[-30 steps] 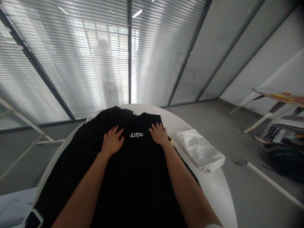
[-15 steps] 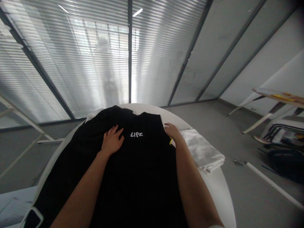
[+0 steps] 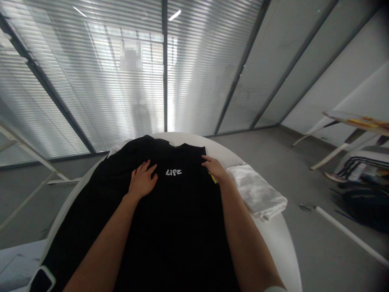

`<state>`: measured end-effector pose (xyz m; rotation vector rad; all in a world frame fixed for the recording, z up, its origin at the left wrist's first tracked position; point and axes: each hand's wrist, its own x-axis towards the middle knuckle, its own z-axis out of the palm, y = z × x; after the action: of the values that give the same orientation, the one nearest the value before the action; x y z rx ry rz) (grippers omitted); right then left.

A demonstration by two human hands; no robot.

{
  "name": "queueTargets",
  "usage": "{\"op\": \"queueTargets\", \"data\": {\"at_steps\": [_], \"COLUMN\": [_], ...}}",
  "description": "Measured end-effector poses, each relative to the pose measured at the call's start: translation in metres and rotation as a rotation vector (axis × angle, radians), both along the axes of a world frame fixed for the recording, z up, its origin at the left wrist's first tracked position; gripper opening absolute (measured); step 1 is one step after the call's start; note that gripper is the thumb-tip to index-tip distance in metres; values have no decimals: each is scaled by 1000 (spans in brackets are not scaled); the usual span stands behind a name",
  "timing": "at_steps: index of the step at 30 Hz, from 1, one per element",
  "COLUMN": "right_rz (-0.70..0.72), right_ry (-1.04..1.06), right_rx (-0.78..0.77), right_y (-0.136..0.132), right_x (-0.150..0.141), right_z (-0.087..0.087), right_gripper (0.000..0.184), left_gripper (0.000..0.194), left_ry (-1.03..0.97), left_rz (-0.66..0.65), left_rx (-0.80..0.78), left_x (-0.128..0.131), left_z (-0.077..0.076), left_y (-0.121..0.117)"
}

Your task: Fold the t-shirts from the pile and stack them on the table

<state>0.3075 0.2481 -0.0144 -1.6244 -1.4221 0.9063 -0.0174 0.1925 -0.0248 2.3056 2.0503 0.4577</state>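
Observation:
A black shirt [image 3: 176,215] with white lettering on its chest lies spread over a round white table [image 3: 282,251]. My left hand [image 3: 142,180] rests flat on the cloth, left of the lettering, with its fingers spread. At the shirt's right edge, near the shoulder, my right hand [image 3: 214,168] reaches in with fingers stretched out, touching the edge or just above it. A small yellow strip [image 3: 213,177] shows beneath that hand; what it belongs to is hidden. Right of my right forearm lies a folded white cloth or bag [image 3: 257,192], slightly shiny.
Glass panels with blinds [image 3: 130,97] stand behind the table. To the left is a white metal frame [image 3: 33,150]. On the right are another table [image 3: 358,119], dark bags [image 3: 364,202] and a white pole [image 3: 349,235] above the floor. A watch [image 3: 42,280] sits at lower left.
My right hand has moved a little left, from beside the shirt's right edge onto it. My left hand stays in place on the cloth.

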Motion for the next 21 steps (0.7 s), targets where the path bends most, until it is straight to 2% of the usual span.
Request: {"op": "queueTargets", "data": {"at_steps": [4, 9, 16, 21], "right_rz": [-38, 10, 17, -4], "right_ry": [-26, -73, -320, -209], "right_rx": [84, 126, 131, 87], "right_y": [3, 4, 6, 5], "right_x": [-12, -16, -13, -18], "right_z": [-3, -4, -3, -1], "right_gripper": [61, 65, 62, 66], "left_gripper": [50, 50, 50, 50], "left_ry": [3, 8, -2, -17], "left_rz": [3, 8, 3, 5], "left_rx": [-2, -12, -5, -23], "left_x": [0, 1, 1, 1], "left_z": [0, 1, 2, 3], "left_y": [0, -1, -1, -1]}}
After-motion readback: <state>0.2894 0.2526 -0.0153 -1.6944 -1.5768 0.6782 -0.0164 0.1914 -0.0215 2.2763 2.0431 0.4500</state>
